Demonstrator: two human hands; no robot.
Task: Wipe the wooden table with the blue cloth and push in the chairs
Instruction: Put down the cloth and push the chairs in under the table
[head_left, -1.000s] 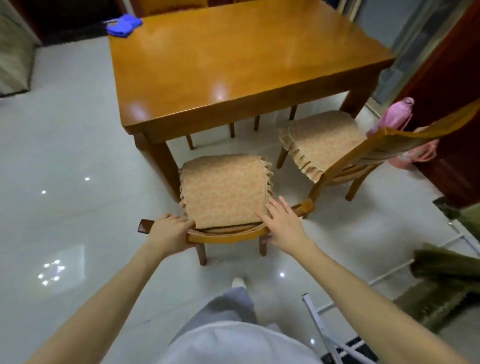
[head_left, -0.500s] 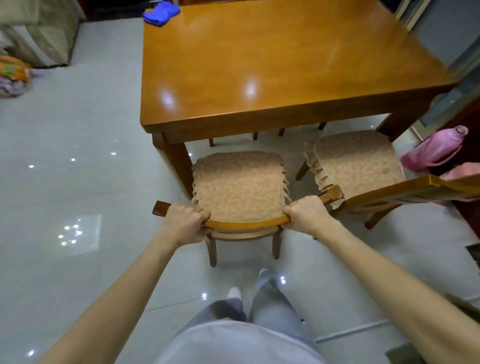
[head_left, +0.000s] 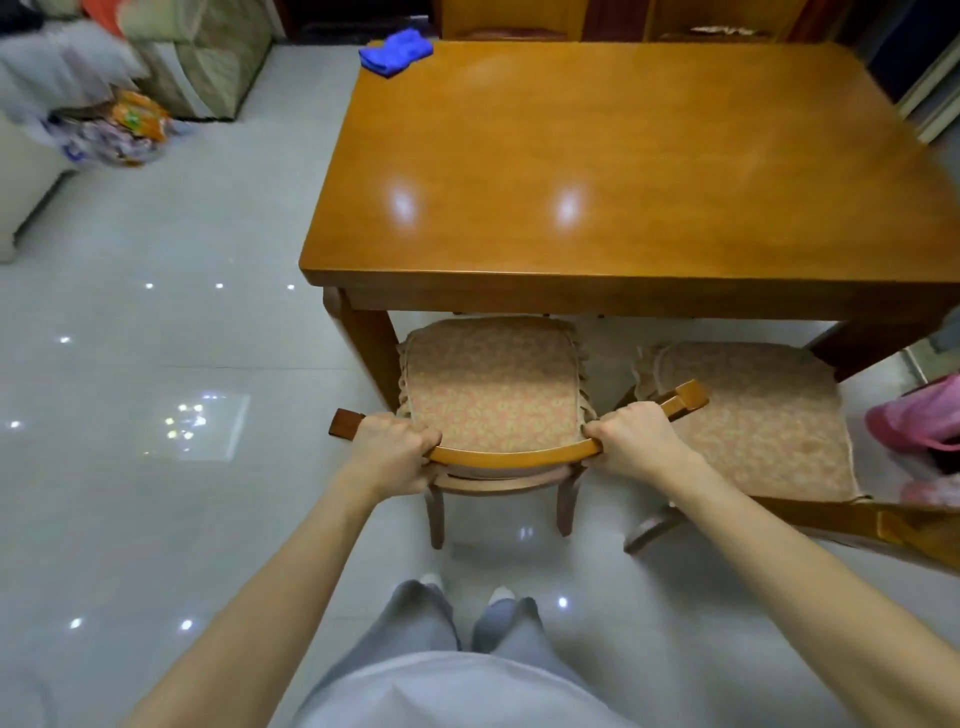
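Fingers of left hand (head_left: 395, 441) and right hand (head_left: 631, 441) curl round the curved wooden chair backrest (head_left: 511, 457); push evenly, probably clearing the brown wooden table leg (head_left: 366, 353).

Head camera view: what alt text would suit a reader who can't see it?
Seen from above, a person's left hand and right hand grip the back rail of a cushioned chair at the near edge of a wooden table. A second chair stands to its right, and a blue cloth lies on the table's far left corner.
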